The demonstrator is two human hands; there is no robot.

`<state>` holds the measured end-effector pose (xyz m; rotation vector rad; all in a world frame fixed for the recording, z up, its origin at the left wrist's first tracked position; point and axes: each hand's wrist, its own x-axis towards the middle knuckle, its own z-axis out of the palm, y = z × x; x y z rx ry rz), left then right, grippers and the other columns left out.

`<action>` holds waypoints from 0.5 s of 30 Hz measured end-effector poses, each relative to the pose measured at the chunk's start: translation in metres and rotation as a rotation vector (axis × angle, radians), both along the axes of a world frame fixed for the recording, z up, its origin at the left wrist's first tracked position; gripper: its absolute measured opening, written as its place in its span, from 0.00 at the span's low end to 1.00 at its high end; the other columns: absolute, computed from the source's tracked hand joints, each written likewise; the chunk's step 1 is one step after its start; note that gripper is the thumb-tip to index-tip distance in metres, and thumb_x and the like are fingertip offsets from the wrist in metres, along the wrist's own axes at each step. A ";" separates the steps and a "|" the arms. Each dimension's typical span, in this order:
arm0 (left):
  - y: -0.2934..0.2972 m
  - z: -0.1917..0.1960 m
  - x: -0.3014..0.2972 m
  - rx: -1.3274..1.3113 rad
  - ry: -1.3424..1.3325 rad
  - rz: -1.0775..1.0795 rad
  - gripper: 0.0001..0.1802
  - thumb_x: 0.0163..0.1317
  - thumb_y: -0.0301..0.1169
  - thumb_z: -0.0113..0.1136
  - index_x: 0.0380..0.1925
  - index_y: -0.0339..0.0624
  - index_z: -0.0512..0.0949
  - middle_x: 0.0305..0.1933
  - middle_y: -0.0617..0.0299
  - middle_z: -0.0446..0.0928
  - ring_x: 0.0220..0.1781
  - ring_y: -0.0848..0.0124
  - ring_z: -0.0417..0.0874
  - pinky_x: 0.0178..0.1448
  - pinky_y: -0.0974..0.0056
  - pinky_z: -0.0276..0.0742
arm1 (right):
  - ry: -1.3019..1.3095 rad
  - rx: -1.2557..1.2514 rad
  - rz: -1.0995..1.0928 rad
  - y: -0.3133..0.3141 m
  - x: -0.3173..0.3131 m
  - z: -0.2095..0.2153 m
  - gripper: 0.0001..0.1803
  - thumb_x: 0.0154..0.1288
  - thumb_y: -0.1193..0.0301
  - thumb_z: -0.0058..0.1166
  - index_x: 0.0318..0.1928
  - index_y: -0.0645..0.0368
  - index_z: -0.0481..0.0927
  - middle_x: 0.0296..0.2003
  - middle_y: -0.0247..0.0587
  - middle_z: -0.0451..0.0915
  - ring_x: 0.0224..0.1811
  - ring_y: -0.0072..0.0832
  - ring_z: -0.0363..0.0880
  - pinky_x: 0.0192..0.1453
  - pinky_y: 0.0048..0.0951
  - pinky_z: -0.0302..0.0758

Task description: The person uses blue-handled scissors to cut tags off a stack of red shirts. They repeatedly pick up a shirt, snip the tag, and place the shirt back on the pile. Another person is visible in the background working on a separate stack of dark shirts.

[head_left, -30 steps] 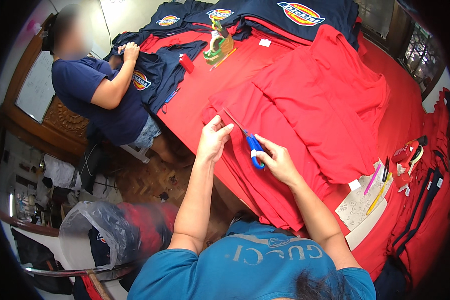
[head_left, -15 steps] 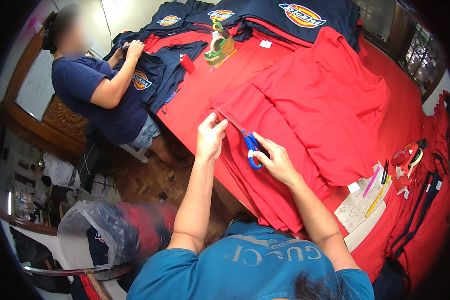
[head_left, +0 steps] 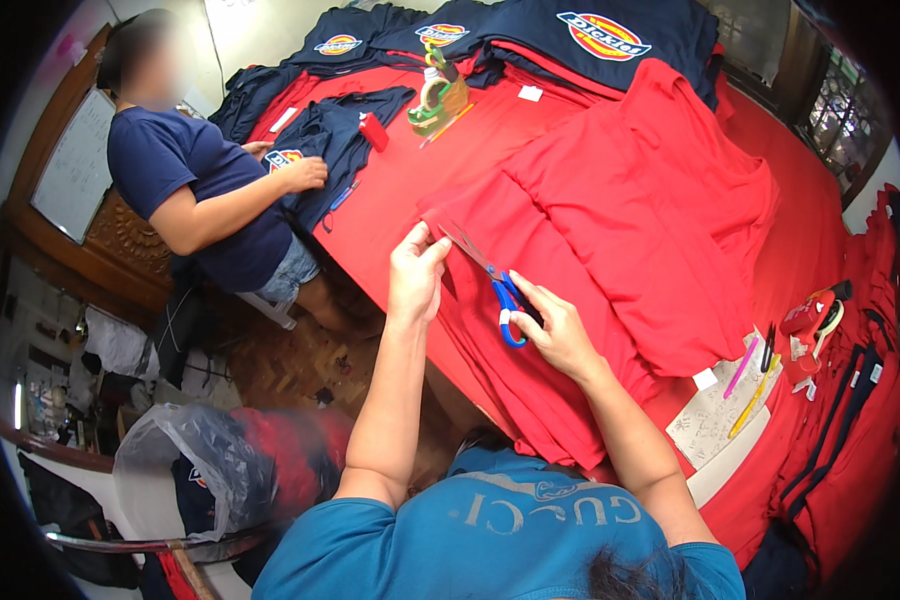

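Observation:
My right hand (head_left: 558, 328) grips blue-handled scissors (head_left: 490, 283), their blades pointing up-left over the edge of a red garment (head_left: 570, 270) spread on the table. My left hand (head_left: 416, 277) pinches the corner of that red cloth right beside the blade tips. The garment lies on a stack of more red cloth that hangs over the near table edge.
Across the table a person in a navy shirt (head_left: 185, 185) handles navy garments (head_left: 342, 140). A tape dispenser (head_left: 438, 98) stands beyond. Papers and pens (head_left: 732, 400) and a red tool (head_left: 810, 325) lie at right. A plastic bag of cloth (head_left: 205, 465) sits on the floor at left.
Both my hands have shifted slightly along the red cloth's edge, with the scissors staying in my right hand. The other person's hand moved lower on the navy garment.

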<state>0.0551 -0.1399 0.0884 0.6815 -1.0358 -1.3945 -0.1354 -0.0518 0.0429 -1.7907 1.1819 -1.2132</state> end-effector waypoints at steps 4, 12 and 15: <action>0.009 0.006 -0.002 0.037 -0.065 -0.054 0.19 0.62 0.18 0.53 0.54 0.33 0.72 0.50 0.60 0.77 0.49 0.73 0.79 0.54 0.69 0.75 | -0.009 -0.037 -0.030 -0.001 0.002 0.006 0.28 0.66 0.69 0.55 0.65 0.64 0.66 0.46 0.51 0.78 0.46 0.33 0.78 0.53 0.29 0.72; 0.016 0.007 -0.001 0.059 -0.115 -0.107 0.22 0.62 0.19 0.55 0.57 0.36 0.70 0.49 0.63 0.77 0.47 0.77 0.78 0.51 0.71 0.75 | -0.262 0.264 0.023 0.000 0.000 0.007 0.25 0.66 0.74 0.50 0.64 0.63 0.68 0.50 0.51 0.80 0.46 0.26 0.80 0.51 0.29 0.75; 0.017 0.006 -0.002 0.063 -0.085 -0.111 0.22 0.62 0.19 0.55 0.57 0.37 0.71 0.49 0.63 0.77 0.48 0.76 0.78 0.52 0.70 0.75 | -0.288 0.324 0.024 0.003 0.001 0.006 0.25 0.66 0.75 0.50 0.64 0.62 0.68 0.48 0.50 0.80 0.43 0.25 0.80 0.49 0.28 0.76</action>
